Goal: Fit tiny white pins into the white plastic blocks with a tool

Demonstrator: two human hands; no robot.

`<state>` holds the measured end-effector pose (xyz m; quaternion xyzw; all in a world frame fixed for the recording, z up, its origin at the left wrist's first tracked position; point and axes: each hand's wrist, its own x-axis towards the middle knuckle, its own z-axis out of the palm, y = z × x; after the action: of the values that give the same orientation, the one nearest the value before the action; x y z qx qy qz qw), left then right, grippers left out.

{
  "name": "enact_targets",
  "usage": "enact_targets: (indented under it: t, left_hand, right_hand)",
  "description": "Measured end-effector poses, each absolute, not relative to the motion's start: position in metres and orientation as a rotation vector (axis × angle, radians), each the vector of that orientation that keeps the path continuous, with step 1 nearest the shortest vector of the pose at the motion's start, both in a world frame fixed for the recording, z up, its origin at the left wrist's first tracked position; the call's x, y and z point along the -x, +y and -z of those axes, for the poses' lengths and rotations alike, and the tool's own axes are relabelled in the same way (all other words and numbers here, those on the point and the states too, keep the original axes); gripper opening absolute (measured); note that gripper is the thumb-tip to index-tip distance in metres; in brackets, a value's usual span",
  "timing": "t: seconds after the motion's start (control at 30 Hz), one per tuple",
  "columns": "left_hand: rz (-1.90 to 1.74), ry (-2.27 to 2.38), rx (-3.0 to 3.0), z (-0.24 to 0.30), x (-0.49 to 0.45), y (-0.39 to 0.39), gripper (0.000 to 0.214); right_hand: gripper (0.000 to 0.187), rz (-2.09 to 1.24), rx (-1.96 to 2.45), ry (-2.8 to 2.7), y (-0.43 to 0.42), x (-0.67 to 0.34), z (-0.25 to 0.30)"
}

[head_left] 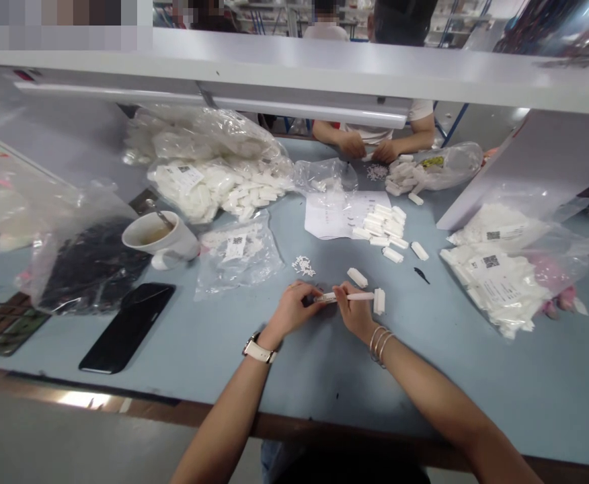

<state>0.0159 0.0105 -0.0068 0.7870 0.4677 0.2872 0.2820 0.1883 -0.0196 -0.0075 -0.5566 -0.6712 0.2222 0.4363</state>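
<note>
My left hand [294,309] and my right hand [354,310] meet at the middle of the pale blue table [224,349]. Both pinch a slim white stick-like part [347,296] that lies level between them; its right end sticks out past my right fingers. A small white block [379,301] stands just right of my right hand. Another white block [358,277] lies just beyond the hands, and a little heap of tiny white pieces [303,266] sits beyond my left hand. My left wrist wears a watch, my right wrist several bangles.
A row of white blocks [384,228] lies on a paper sheet [329,215]. Plastic bags of white parts lie at the back left [214,178], centre-left [237,255] and right [496,279]. A cup [161,236], a black phone [128,327] and a dark bag [93,269] are left. Another person's hands [370,146] work across the table.
</note>
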Motion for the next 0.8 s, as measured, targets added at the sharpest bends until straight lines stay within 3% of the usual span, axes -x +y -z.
enact_targets:
  t: [0.2, 0.8]
  left_hand:
    - [-0.766, 1.257, -2.116, 0.006, -0.015, 0.011, 0.011]
    - [-0.760, 1.240, -2.111, 0.006, -0.013, 0.012, 0.015]
  right_hand:
    - [0.042, -0.657, 1.306, -1.389, -0.024, -0.191, 0.008]
    - [0.043, -0.293, 1.264, -1.596, -0.023, -0.200, 0.015]
